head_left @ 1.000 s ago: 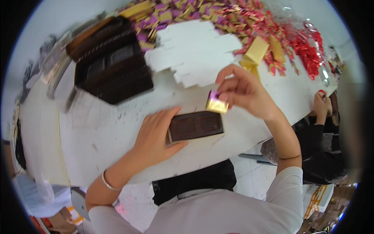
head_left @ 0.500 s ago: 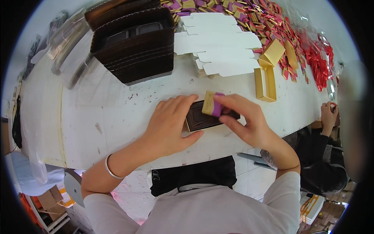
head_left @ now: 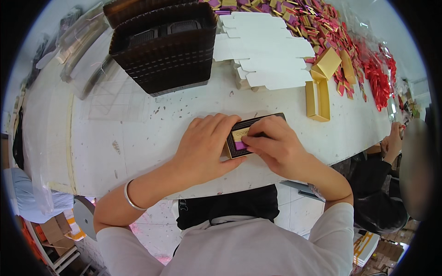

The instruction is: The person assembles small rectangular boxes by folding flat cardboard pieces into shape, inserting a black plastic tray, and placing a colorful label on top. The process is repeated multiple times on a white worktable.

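Note:
A small gold box with a dark brown plastic tray insert (head_left: 258, 120) lies slightly slanted near the table's front edge. My left hand (head_left: 205, 142) grips its left end, fingers along the far side and thumb along the near side. Flat in the tray's left part sits a gold-and-purple wrapped square (head_left: 240, 137). My right hand (head_left: 278, 145) bends over the box, thumb and fingertips pinched at the square's right edge. Those fingers and the knuckles hide much of the tray's right half.
Tall stacked dark plastic trays (head_left: 170, 55) stand at the back left. Beside them lie flat white carton blanks (head_left: 264, 50) and an open gold box (head_left: 317, 103). Wrapped squares (head_left: 317, 32) are heaped behind, near red ribbons (head_left: 380, 78). Another person's hand (head_left: 392, 142) is at the far right.
My right hand has lowered the wrapped square from a tilted position above the tray into the tray's left part. My left hand stays on the box.

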The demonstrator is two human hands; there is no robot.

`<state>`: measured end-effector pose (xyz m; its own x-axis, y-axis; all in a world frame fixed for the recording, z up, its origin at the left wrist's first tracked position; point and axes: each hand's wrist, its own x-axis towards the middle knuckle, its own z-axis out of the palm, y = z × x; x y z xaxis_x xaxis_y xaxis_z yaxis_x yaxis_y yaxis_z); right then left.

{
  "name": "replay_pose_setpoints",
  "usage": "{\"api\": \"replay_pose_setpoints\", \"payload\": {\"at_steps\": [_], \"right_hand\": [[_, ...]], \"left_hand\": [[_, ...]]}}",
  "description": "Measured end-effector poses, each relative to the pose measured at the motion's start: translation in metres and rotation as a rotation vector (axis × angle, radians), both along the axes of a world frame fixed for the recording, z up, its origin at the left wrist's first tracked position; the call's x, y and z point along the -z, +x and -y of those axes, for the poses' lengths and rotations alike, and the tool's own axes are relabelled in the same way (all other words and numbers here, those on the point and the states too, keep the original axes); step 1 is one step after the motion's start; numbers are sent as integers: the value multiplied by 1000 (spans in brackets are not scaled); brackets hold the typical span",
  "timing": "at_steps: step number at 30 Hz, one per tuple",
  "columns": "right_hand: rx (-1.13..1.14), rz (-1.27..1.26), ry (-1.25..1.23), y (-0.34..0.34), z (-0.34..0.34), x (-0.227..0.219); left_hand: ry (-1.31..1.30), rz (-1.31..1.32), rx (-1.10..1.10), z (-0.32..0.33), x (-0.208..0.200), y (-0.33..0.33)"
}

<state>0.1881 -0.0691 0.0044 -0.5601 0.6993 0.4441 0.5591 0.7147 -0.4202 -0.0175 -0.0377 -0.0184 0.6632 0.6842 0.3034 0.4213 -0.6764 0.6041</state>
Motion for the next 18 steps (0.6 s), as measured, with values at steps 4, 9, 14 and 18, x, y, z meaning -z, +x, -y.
{"api": "replay_pose_setpoints", "payload": {"at_steps": [4, 9, 14, 18], "right_hand": [[147, 98, -238, 1, 1, -14], [211, -172, -75, 13, -1, -10], [304, -61, 59, 50, 19, 9], [282, 12, 50, 48, 23, 16]], "left_hand": [[-31, -34, 13, -1, -3, 1], [-34, -35, 11, -3, -5, 1], [-45, -67, 8, -2, -7, 4], [-26, -74, 27, -1, -7, 3]]}}
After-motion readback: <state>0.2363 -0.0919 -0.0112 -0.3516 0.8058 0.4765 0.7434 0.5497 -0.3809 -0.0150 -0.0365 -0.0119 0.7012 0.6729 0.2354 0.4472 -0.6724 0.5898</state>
